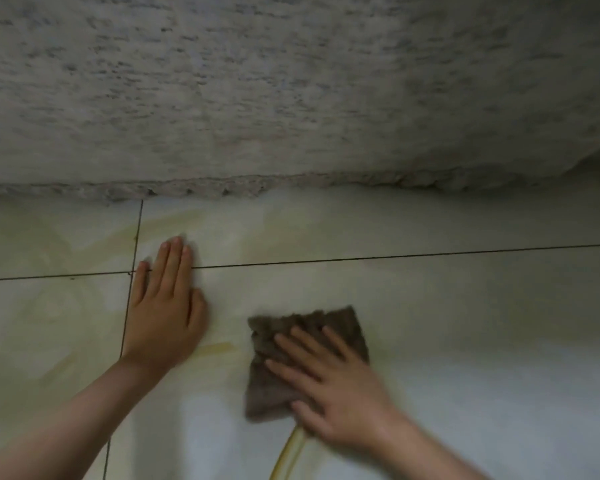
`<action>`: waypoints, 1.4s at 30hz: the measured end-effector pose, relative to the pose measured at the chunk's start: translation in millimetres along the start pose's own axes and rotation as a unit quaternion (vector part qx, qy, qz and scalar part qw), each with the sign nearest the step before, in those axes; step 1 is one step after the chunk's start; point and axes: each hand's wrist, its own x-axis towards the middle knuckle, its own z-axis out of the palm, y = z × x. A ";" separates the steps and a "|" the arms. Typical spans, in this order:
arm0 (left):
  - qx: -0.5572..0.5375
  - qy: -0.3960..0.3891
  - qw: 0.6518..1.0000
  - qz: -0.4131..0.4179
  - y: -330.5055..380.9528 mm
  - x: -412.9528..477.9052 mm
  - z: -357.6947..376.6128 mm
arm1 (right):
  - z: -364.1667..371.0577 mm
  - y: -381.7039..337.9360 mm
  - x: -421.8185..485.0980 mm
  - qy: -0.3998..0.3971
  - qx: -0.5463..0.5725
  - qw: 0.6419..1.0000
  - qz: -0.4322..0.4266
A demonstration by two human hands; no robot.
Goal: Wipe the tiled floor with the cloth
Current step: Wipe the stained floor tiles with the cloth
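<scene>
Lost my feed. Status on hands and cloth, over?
Left hand flat on tiled floor. Right hand pressing brown cloth flat. Rough wall beyond, apart from cloth.

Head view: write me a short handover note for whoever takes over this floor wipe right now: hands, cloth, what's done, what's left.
Left hand: flat on the tiled floor, fingers straight, lying across a grout line, holding nothing.
Right hand: fingers spread flat, pressing the brown cloth onto the tile; blurred.
The cloth lies to the right of the left hand, short of the rough grey wall.
Done: cannot tell how much has been wiped.
Left: yellowish streaks show between the hands and nearer the wall; stain or tile pattern is unclear. Probably wipe those next.
</scene>
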 end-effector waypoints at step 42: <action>0.110 -0.252 0.937 0.216 236.7 5.5 17.6 | -41.6 177.3 -280.0 0.114 -0.016 0.757 0.643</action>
